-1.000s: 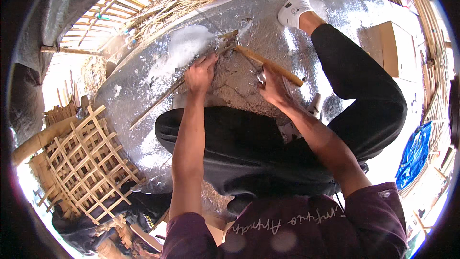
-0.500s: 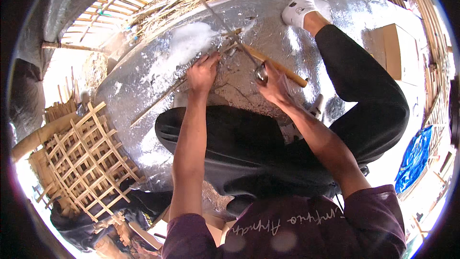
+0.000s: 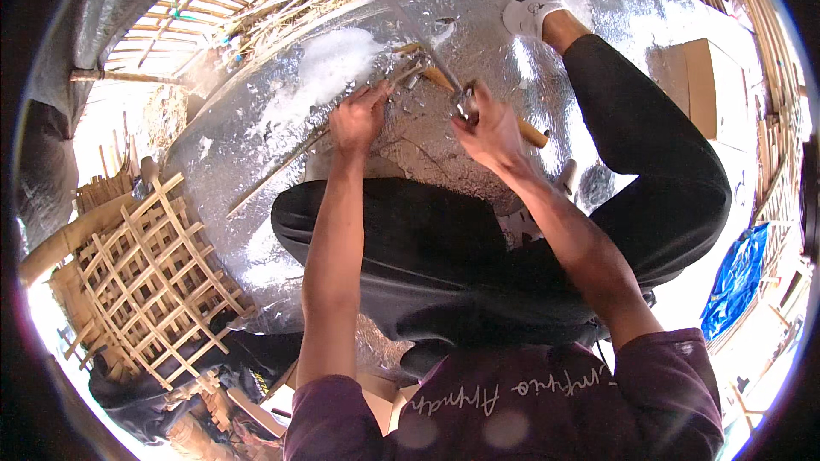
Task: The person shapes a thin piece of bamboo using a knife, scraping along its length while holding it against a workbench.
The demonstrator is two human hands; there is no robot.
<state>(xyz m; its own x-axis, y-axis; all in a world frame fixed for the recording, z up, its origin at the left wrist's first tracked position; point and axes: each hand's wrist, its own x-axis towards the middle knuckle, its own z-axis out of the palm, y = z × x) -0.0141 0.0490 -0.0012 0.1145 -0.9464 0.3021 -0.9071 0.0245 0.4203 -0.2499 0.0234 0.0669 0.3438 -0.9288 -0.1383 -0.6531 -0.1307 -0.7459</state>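
Observation:
My left hand (image 3: 359,119) is closed around a thin bamboo strip (image 3: 282,172). One end of the strip runs down to the left; the other reaches the middle of the silver sheet. My right hand (image 3: 491,130) grips the near end of a long grey metal rod (image 3: 401,13), where a shiny metal part shows beside the fingers. The rod slants away to the far left and passes over a thicker yellow-brown bamboo piece (image 3: 535,134). That piece lies partly behind my right hand. A small metal cylinder (image 3: 413,81) shows close to the strip's far end.
The crinkled silver sheet (image 3: 256,132) lies under my work. At the left stand woven bamboo lattices (image 3: 158,277). A cardboard box (image 3: 700,90) is at the right, with a blue plastic bag (image 3: 736,282) nearer. Straw (image 3: 290,13) lines the far edge. My socked foot (image 3: 534,4) extends far right.
My right hand has shifted slightly away from me, carrying the metal rod farther toward the far left. My left hand stays on the bamboo strip, nearly in place. The whole view has tilted slightly.

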